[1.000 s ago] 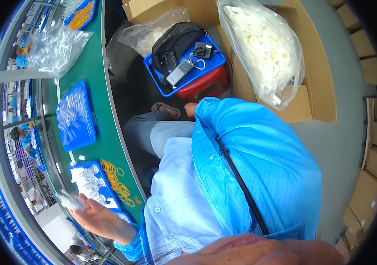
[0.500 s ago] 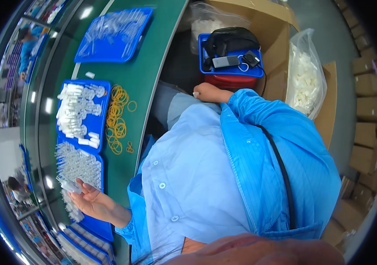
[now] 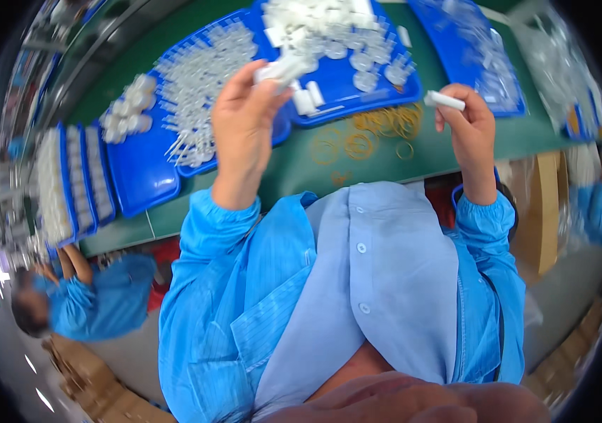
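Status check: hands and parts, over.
Left hand shut on white bundle. Right hand shut on white tube. Rubber bands between, nothing blocking.

Bright, motion-blurred, strong fisheye bending.

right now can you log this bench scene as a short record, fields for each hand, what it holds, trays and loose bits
left hand: left hand raised over the trays, gripping a bundle of small white plastic tubes
right hand: right hand pinching one small white plastic tube
trays: blue plastic tray of clear thin plastic sticks; blue plastic tray of white plastic pieces
loose bits: yellow rubber bands on the green table top
nearby: another person in a blue coat at lower left
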A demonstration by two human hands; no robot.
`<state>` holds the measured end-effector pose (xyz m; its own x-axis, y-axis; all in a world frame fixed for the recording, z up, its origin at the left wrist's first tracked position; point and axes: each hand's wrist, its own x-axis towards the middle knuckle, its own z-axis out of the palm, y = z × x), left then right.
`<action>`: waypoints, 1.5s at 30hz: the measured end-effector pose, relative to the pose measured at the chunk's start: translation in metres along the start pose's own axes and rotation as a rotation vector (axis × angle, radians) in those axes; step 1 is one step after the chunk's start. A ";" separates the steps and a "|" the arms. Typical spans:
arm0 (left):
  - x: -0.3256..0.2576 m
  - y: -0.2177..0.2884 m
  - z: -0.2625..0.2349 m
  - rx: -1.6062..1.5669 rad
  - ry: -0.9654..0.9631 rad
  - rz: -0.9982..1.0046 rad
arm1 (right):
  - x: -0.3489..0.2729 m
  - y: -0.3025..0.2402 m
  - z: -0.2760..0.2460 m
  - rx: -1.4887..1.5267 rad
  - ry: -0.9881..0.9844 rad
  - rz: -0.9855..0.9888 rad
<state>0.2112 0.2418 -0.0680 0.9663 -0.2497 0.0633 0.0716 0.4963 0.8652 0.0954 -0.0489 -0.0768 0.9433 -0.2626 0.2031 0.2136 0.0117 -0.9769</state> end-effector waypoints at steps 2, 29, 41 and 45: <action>0.006 -0.006 0.006 0.007 -0.006 -0.037 | 0.044 0.005 0.023 0.040 -0.055 0.002; 0.034 -0.063 0.026 0.612 -0.158 0.581 | 0.110 0.026 0.027 0.151 -0.141 -0.099; 0.036 -0.074 0.020 0.760 -0.157 0.692 | 0.107 0.032 0.025 -0.123 -0.222 -0.001; 0.042 -0.080 0.017 0.810 -0.090 0.756 | 0.107 0.036 0.022 -0.097 -0.327 0.134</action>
<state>0.2414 0.1777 -0.1259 0.6687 -0.1883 0.7193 -0.7431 -0.1354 0.6554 0.2091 -0.0557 -0.0884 0.9960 0.0574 0.0679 0.0719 -0.0708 -0.9949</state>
